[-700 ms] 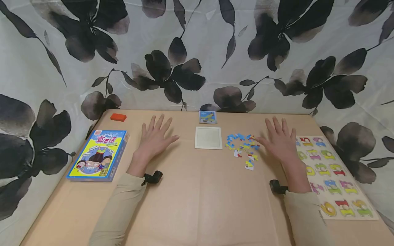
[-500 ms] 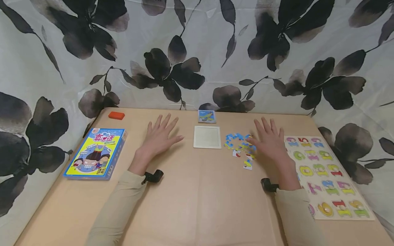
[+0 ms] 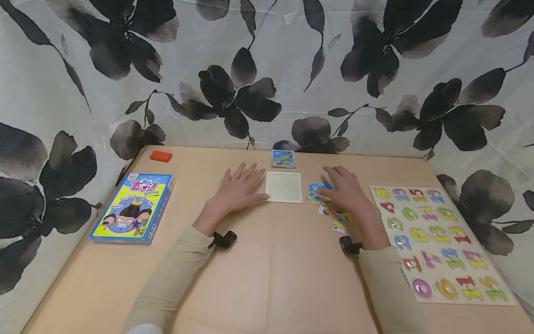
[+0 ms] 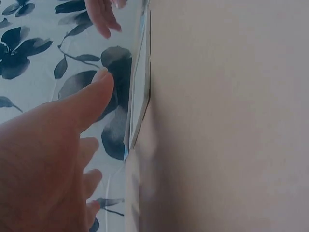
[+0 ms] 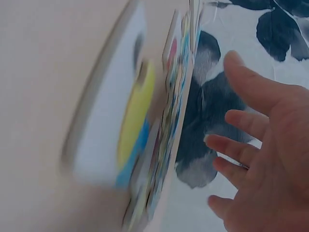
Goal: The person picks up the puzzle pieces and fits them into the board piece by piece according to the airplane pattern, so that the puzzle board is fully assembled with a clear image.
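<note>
My left hand [image 3: 235,191] has its fingers spread and holds nothing. Its thumb tip overlaps the left edge of a small white square frame [image 3: 284,187] in the head view. Over the pile of small jigsaw pieces [image 3: 314,195] my right hand [image 3: 345,189] hangs palm down, fingers loosely extended, hiding part of the pile. In the right wrist view a white, yellow and blue jigsaw piece [image 5: 113,116] lies close to the camera, and that hand's fingers [image 5: 236,147] are apart with nothing between them. Behind the frame lies a small blue picture card [image 3: 283,158].
A blue and yellow box [image 3: 132,208] stands on the left of the table, with an orange block [image 3: 161,156] behind it. To the right lies a board of colourful number and letter shapes [image 3: 442,246]. A floral cloth [image 3: 308,74] hangs behind the table's far edge.
Both hands have moved inward: the left one rightward to the white frame, the right one leftward over the jigsaw pieces. More of the board at the right now shows.
</note>
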`<state>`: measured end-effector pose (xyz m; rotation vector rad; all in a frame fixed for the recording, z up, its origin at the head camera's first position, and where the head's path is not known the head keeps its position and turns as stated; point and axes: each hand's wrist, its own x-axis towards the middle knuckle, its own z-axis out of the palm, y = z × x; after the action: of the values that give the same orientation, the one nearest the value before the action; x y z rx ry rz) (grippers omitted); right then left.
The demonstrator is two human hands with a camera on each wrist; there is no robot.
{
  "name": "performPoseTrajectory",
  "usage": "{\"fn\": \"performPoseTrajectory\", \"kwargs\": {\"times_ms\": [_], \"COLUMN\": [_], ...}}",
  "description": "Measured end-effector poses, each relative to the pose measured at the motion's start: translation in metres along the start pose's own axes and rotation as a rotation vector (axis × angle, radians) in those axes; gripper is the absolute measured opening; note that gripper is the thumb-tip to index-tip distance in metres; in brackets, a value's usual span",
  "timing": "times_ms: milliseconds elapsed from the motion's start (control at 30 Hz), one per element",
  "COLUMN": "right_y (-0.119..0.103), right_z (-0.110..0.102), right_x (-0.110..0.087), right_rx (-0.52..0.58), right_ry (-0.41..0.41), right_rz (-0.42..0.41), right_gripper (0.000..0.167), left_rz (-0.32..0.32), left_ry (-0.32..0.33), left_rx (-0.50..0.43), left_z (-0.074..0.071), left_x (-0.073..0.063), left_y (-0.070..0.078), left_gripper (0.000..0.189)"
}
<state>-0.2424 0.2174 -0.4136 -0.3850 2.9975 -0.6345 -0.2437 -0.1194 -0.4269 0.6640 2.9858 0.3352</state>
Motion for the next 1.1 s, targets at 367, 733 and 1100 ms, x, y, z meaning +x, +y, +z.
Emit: {"fn": "performPoseTrajectory", "kwargs": {"times_ms": [367,733,1100], "right_y": [-0.026,-0.028,-0.03], "right_z": [0.007,0.015,0.016], "right_x": [0.017,0.028,0.032], "right_rx": [0.015,0.035,0.083], "right_ry": [-0.077,-0.071,-0.066], "right_rz": [-0.029,0.033,0.121], "right_gripper": [0.061,0.034,0.033], "left_rz": [0.05,0.05,0.044], "left_ry": [-0.055,-0.12,-0.137], "left_rx": [-0.016,-0.029,-0.051], "left_z": [0.001,0.001,0.005], "left_x": [0.007,0.009,0.01], "left_y": [0.009,0.008,0.01], "left_gripper": [0.082,0.082,0.082]}}
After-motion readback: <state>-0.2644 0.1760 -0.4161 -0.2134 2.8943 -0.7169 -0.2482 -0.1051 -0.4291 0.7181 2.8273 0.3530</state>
